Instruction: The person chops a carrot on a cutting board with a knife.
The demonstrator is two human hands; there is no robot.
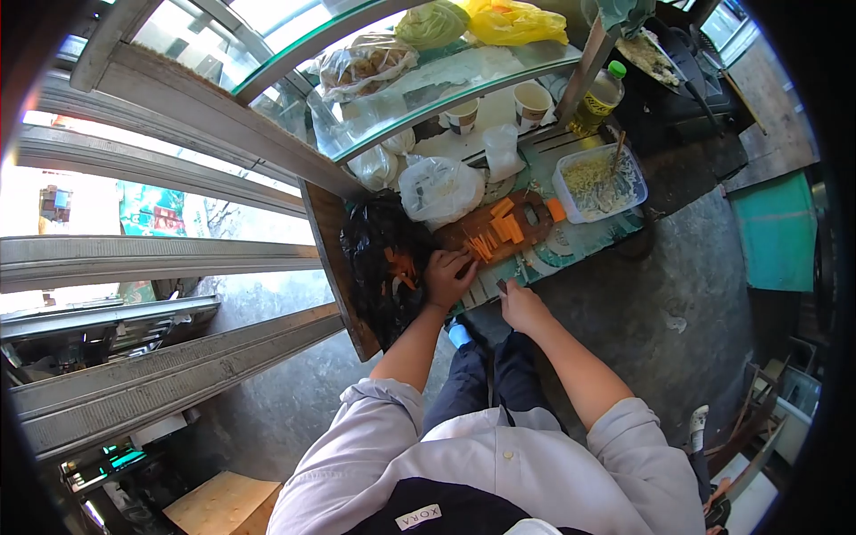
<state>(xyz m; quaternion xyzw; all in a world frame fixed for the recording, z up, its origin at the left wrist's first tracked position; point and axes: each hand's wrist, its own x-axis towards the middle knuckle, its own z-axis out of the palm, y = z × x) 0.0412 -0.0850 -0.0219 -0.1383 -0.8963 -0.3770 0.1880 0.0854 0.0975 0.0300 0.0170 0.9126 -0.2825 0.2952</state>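
One green table [580, 242] holds one black bag [379, 259], one brown board [453, 234], one tub [638, 189] and one yellow-labelled bottle [599, 102]. The left hand [448, 278] is at the board's edge; I cannot tell if it grips. The right hand [524, 308] is closed around one dark thing [503, 286]. Two paper cups [532, 102] [463, 116] stand behind. Orange sticks [482, 247] lie on the board. One white tag [418, 516] seems to say XORA.

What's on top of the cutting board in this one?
Thin orange sticks and thicker orange pieces lie on the cutting board. The left hand covers its near left edge, so anything under those fingers can't be seen.
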